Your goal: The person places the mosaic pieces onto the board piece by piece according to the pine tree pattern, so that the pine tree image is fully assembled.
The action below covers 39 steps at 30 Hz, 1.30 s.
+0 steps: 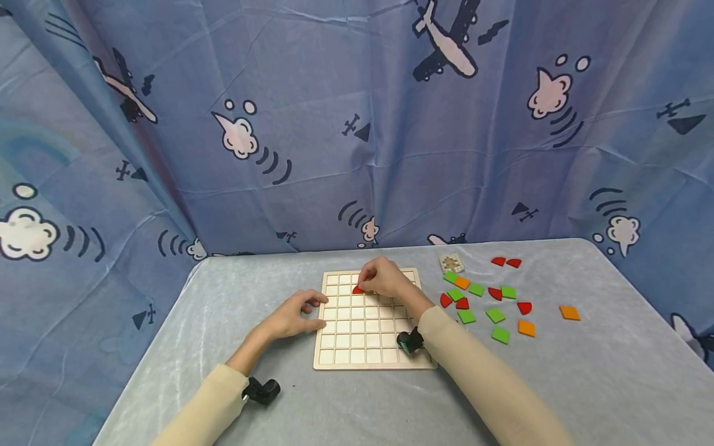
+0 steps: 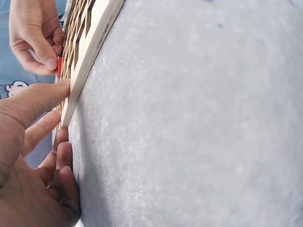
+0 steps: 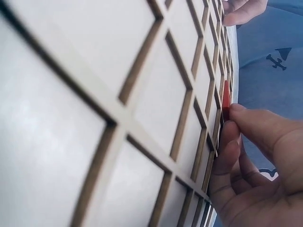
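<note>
We count one board on the surface and, to the right of it, sixteen loose pieces: six red wedges, seven green squares and three orange squares. One patterned tile lies just beyond the board's far right corner. A seventh wedge, the red piece, is over the far part of the board, in the right hand (we cannot tell whether it touches the cell below). That hand's grip is narrow, thumb and finger pinching the piece; its forearm slants over the board's near right corner. We see the left hand at the board's left edge, its grip wide, thumb and forefinger well apart, a fingertip touching the rim, the forearm coming from the near left of the board.
</note>
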Each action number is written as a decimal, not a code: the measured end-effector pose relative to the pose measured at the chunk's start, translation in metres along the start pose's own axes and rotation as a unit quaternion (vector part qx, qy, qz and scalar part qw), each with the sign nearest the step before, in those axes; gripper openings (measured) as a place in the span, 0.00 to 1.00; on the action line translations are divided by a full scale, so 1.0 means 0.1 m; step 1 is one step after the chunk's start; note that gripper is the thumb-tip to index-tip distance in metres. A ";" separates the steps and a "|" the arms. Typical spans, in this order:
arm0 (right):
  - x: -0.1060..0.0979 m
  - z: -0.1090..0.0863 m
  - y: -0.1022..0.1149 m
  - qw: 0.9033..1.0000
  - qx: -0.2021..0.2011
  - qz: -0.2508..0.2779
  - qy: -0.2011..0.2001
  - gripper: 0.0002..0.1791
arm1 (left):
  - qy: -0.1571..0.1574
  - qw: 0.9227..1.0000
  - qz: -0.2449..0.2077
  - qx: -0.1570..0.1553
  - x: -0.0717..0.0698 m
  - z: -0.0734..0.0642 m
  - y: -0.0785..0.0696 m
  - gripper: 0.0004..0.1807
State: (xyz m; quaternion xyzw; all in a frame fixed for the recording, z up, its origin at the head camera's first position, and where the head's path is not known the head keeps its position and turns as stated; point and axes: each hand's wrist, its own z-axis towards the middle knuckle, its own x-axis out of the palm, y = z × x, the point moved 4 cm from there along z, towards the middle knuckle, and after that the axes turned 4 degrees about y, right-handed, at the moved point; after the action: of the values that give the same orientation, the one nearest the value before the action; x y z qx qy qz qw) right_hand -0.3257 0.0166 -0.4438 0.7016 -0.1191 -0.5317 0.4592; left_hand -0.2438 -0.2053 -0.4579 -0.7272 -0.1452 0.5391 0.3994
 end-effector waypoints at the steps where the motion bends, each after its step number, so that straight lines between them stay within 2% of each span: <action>1: 0.00 0.00 0.00 1.000 0.002 0.000 0.001 0.05 | 0.000 1.000 0.001 0.001 0.00 0.00 0.00 0.24; 13: -0.02 -0.03 0.01 1.000 -0.002 0.011 0.009 0.03 | 0.001 1.000 0.006 -0.002 0.01 0.02 0.01 0.24; 17: -0.06 -0.05 0.01 0.999 -0.016 0.023 0.017 0.02 | 0.000 1.000 0.006 -0.005 0.00 0.01 0.00 0.24; 26: -0.31 -0.16 0.00 0.998 -0.050 0.031 0.018 0.02 | 0.003 1.000 0.007 -0.001 0.00 0.00 -0.01 0.24; 33: -0.52 -0.31 -0.18 0.998 -0.054 0.040 0.017 0.07 | 0.002 1.000 0.010 0.004 0.00 0.00 -0.01 0.24; 39: -0.75 -0.53 -0.33 0.997 -0.063 0.040 0.020 0.10 | 0.006 1.000 0.006 0.006 0.00 -0.01 0.00 0.24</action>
State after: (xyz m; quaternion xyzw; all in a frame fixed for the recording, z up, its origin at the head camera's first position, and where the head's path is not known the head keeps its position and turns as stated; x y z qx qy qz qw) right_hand -0.3210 0.1112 -0.4207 0.6762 -0.1044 -0.5051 0.5261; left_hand -0.2428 -0.2056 -0.4573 -0.7288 -0.1354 0.5379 0.4014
